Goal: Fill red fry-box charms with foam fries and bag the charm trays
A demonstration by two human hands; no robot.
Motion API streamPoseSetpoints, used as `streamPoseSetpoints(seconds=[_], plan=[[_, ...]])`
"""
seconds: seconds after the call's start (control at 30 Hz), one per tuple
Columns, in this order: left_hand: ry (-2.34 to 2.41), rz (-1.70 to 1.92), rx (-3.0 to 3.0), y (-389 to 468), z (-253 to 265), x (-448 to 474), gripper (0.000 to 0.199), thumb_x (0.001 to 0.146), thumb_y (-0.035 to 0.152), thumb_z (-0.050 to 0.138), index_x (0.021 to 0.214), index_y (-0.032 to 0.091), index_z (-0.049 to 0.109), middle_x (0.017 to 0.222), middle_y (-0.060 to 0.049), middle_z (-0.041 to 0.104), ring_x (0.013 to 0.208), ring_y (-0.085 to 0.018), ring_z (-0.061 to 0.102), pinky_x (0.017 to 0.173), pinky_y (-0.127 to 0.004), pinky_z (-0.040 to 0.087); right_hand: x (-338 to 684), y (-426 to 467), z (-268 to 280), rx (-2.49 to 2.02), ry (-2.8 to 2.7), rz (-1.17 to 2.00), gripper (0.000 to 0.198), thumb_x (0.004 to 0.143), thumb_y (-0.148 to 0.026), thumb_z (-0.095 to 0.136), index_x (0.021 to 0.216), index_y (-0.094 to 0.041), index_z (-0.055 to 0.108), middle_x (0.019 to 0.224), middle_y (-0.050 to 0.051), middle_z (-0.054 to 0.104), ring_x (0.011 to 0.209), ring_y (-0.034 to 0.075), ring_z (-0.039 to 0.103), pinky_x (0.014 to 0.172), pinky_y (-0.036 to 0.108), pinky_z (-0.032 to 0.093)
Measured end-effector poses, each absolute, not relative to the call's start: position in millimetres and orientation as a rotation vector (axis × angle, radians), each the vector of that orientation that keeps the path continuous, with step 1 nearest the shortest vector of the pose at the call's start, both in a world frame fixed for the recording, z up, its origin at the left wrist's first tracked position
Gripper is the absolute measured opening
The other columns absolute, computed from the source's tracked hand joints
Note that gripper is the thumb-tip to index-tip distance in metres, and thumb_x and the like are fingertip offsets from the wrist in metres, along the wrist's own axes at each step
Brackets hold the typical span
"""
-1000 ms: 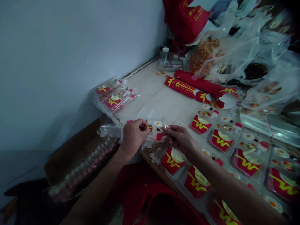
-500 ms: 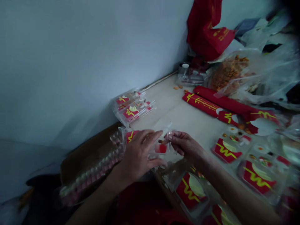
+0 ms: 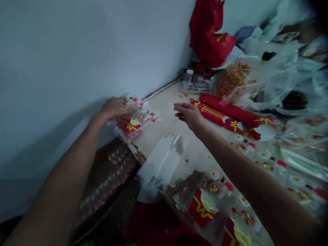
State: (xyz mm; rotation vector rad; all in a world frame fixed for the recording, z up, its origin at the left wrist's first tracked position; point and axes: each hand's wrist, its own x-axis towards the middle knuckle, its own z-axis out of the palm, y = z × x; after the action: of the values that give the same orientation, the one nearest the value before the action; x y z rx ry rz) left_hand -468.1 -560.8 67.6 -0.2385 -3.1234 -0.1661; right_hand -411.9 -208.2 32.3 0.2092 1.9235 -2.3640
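At the table's left end lies a stack of see-through plastic packets with red and yellow printed pieces and small coloured toy-like bits inside. My left hand is on the left side of this stack, its fingers bent over a packet at the top; the fingertips are partly hidden and blurred. Over the middle of the table hangs my right hand, fingers stretched out with nothing in them. Between my arms, flat see-through plastic bags lie across the front table edge.
More filled packets lie along the near right side. Red folded card strips and a bag of orange-brown bits are farther back. A red bag stands against the wall. Below the left edge, a box holds rows of packed pieces.
My left hand has gone left with the filled packet, from the front edge to the stack. My right hand has let go of it, opened and moved up and away. The view has shifted right.
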Motion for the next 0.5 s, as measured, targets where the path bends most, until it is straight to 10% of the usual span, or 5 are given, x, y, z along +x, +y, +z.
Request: streamPoseSetpoints(seconds=[0.27,0.5], plan=[[-2.893,-0.166,-0.493,-450,31,-362,0.044,0.105,0.049,0.042,0.117,0.015,0.067,0.122,-0.01,0.069,0.116,-0.023,0.058,0.102,-0.031,0.038,-285,-55,19,0.44,2.733,-1.991,0.029,0.077,-0.04,0.075,0.096,-0.018,0.074,0.086,0.005,0.073,0.071,0.015,0.063,0.067,0.029,0.049],[-3.338,-0.296,-0.237,-382,-23,-354,0.056,0.068,0.074,0.075,0.083,0.02,0.068,0.078,-0.009,0.07,0.073,-0.027,0.062,0.061,-0.031,0.032,-218,-5,38,0.072,2.977,-0.364,0.022,0.088,-0.039,0.065,0.085,-0.021,0.078,0.075,0.005,0.072,0.069,0.019,0.064,0.061,0.03,0.039]])
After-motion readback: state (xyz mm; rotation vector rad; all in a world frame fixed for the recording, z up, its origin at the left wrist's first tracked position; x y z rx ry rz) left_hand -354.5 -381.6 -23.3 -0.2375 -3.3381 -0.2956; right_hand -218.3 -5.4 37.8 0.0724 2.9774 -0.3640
